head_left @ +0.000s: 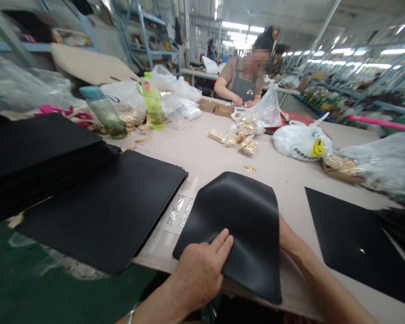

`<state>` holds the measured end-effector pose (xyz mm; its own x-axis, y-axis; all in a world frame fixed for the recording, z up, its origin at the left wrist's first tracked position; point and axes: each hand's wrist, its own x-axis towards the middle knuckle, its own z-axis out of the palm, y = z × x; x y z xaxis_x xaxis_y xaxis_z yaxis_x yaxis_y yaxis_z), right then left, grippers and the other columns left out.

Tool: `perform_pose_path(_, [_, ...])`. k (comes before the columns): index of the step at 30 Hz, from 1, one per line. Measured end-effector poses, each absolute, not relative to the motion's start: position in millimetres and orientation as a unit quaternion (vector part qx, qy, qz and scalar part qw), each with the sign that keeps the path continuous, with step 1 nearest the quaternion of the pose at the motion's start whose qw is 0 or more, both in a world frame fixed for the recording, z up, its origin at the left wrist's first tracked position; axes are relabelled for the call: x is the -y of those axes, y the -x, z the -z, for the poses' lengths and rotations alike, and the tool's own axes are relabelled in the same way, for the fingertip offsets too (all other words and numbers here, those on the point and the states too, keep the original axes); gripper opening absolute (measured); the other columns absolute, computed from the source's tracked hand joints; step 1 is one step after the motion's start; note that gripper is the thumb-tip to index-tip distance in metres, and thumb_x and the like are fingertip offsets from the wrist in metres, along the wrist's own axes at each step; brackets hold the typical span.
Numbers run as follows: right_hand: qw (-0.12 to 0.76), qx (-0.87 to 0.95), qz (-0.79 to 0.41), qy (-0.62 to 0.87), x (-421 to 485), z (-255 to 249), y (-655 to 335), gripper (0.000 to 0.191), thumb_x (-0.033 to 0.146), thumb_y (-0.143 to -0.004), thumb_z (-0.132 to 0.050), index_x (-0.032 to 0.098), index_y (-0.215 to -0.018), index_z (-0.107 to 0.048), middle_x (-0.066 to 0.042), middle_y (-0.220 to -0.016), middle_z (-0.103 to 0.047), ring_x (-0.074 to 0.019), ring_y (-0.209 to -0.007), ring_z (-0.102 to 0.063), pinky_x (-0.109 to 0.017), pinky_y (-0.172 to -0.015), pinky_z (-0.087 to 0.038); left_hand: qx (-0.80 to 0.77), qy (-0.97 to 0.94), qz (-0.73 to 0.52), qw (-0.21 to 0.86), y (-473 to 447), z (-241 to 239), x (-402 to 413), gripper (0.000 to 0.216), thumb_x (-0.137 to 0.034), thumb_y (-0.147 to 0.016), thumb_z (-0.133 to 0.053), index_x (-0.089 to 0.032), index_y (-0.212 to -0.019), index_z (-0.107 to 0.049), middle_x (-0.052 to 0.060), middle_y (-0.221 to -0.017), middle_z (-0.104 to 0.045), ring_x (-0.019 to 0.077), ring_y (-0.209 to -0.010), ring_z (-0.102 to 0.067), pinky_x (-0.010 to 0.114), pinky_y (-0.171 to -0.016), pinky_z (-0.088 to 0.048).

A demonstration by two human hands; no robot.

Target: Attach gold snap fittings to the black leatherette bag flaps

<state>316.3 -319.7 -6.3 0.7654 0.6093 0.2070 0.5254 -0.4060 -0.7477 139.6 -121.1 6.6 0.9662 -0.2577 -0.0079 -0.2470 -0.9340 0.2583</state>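
Observation:
A black leather-like sheet (pixel 236 216) bows upward over the table in front of me. My left hand (pixel 204 265) lies on its near part, with its fingers stretched out and pressed against the surface. My right hand (pixel 288 236) reaches behind and under the sheet's right side, so its fingers are hidden. Beneath the sheet's left edge, clear tape strips (pixel 178 211) are stuck to the table. To the left lies a stack of black sheets (pixel 104 207). At right rests another black sheet (pixel 351 234) with a small shiny gold-coloured spot on it.
A taller black stack (pixel 37 144) stands far left. Behind are a teal-lidded bottle (pixel 104 112), a green bottle (pixel 152 103), bagged gold-coloured pieces (pixel 246 144), a gold-coloured piece (pixel 250 169) and a white bag (pixel 300 141). Across the table (pixel 195 148) a co-worker (pixel 246 76) handles something small.

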Motion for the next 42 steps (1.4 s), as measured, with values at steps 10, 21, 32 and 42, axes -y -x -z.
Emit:
perform_pose_path(10, [0.169,0.262,0.066,0.948,286.1,-15.2,-462.7,0.032,0.026,-0.09,-0.051,0.019,-0.112,-0.073,-0.007,-0.102,-0.076,-0.0222,-0.092,-0.07,-0.033,-0.086,-0.051,0.122,-0.977,0.095,0.148,-141.0,3.1,123.9,0.081,-0.02,-0.068,-0.058,-0.015,-0.147,-0.04,0.012,-0.159,-0.024,0.0269,-0.091,-0.07,0.044,-0.077,-0.06])
perform_pose_path(21, [-0.024,0.31,0.016,0.95,219.2,-11.1,-498.5,0.028,0.016,-0.082,-0.055,0.019,-0.096,-0.079,-0.013,-0.104,-0.075,-0.027,-0.096,-0.068,-0.034,-0.082,-0.049,0.134,-0.974,0.103,0.149,-143.1,4.9,124.2,0.08,-0.032,-0.073,-0.065,-0.014,-0.147,-0.04,0.01,-0.158,-0.024,0.0261,-0.084,-0.07,0.044,-0.07,-0.061])
perform_pose_path(32, [-0.049,0.327,0.005,0.944,225.7,-22.0,-473.0,0.031,0.017,-0.086,-0.053,0.015,-0.107,-0.075,-0.015,-0.107,-0.074,-0.0294,-0.1,-0.067,-0.037,-0.084,-0.048,0.146,-0.979,0.017,0.139,-135.5,10.2,123.4,0.07,-0.045,-0.081,-0.063,-0.01,-0.139,-0.046,0.015,-0.151,-0.044,0.0261,-0.083,-0.069,0.04,-0.065,-0.056])
perform_pose_path(42, [0.281,0.378,-0.221,0.854,284.6,-15.2,-288.9,0.017,0.029,-0.088,-0.058,0.025,-0.092,-0.074,0.0,-0.09,-0.076,-0.0187,-0.082,-0.07,-0.03,-0.075,-0.051,0.168,-0.977,-0.032,0.131,-133.0,17.1,122.8,0.06,-0.047,-0.083,-0.062,-0.012,-0.13,-0.052,0.012,-0.138,-0.057,0.0245,-0.08,-0.067,0.038,-0.06,-0.05])
